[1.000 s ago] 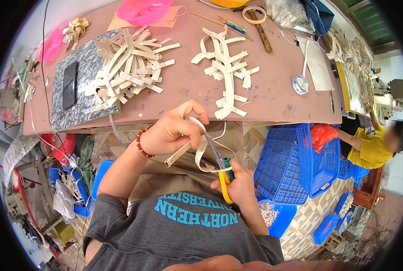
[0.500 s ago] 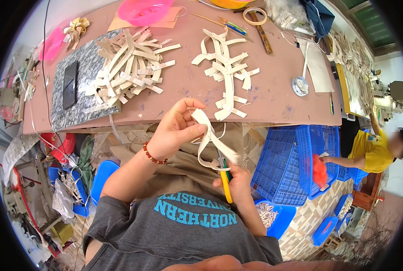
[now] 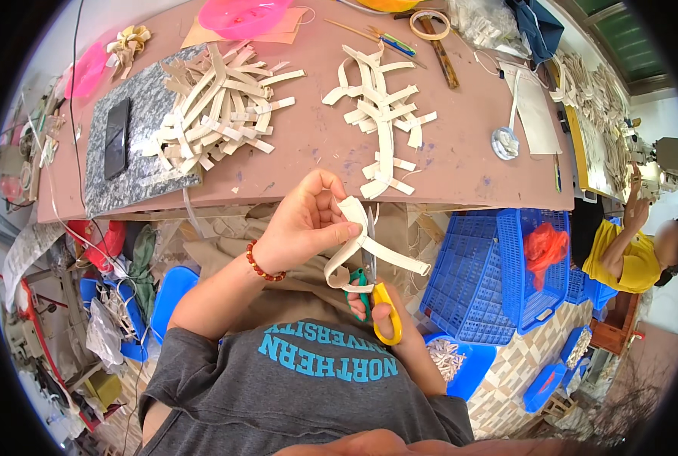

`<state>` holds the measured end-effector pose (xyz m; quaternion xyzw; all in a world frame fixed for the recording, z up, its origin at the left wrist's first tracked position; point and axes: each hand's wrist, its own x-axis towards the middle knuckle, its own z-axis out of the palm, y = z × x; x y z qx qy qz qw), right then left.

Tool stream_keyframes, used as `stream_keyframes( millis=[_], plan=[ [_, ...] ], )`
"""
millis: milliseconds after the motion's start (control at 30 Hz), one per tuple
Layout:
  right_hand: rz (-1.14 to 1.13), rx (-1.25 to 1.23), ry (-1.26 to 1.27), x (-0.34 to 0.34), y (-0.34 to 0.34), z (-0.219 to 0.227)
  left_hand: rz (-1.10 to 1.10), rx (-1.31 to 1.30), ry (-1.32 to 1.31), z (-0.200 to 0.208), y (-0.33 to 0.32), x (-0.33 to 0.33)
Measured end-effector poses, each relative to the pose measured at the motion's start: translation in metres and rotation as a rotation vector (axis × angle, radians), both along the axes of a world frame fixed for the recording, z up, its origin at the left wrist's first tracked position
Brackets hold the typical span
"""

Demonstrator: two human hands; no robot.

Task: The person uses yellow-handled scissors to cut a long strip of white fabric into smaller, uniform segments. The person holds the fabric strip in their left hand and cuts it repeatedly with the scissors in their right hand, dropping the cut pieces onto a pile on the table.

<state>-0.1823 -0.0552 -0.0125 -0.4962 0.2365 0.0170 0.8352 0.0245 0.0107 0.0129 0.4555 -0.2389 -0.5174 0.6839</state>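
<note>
Left grip (image 3: 312, 218) closed on strap (image 3: 393, 257)

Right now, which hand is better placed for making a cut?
Probably the right hand: it holds the scissors, blades close to the cream strap, which the left hand pinches.

Right fingers (image 3: 355, 302) partly hidden behind the scissors (image 3: 370, 264)

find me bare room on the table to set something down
The widest bare patch of table lies between the middle strips and the white dish. A narrower one separates those strips from the pile. It's crowded on the slab and around the tape roll.
</note>
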Motion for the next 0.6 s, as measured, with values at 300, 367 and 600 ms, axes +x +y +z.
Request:
stream_keyframes(
  millis=[300, 367, 600],
  plan=[
    [-0.025, -0.102, 0.030, 0.002, 0.002, 0.008, -0.034, 0.007, -0.033, 0.002, 0.003, 0.003],
    [-0.027, -0.112, 0.041, -0.001, 0.002, 0.003, -0.043, 0.012, -0.047, 0.002, 0.004, 0.005],
    [0.014, -0.042, 0.004, -0.008, -0.005, -0.002, -0.082, 0.021, -0.058, 0.000, 0.005, 0.009]
  ],
)
